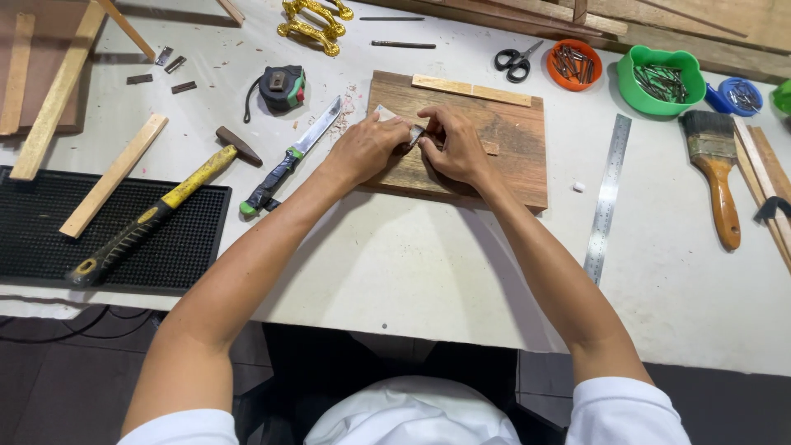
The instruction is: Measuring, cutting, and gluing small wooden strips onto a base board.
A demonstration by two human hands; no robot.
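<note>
A: Wood, rough and brown: a flat board [494, 148] lay on the pale table [395, 264], with 1 thin light strip [471, 90] along its far edge.

B: And the hands?

A: Both sat on the board, close together. The left hand [367, 148] was curled, fingers bent in, pinching 1 small shiny metal piece [416, 136]. The right hand [457, 147] was curled too, fingertips meeting the same piece from the other side. Neither was spread open.

B: What was the piece?

A: Too small and too covered by fingers to tell. Something pale [384, 111] poked out just past the left hand; I could not make out its shape either.

B: Around them?

A: To the left, a knife [292, 156] with a steel blade and a dark taped grip, a hammer [161, 210] with a yellow and black handle lying partly on a ribbed black mat [49, 239], and a round tape measure [282, 87]. To the right, a long steel ruler [607, 198] and a brush [717, 169] with an orange wooden handle. At the far edge, scissors [517, 61], an orange bowl [574, 64] and a green bowl [662, 78], both holding dark nails.

B: Anything cut off?

A: Golden metal handles [313, 21] ran out of the top of the view, and wooden slats [770, 181] out of the right.
</note>
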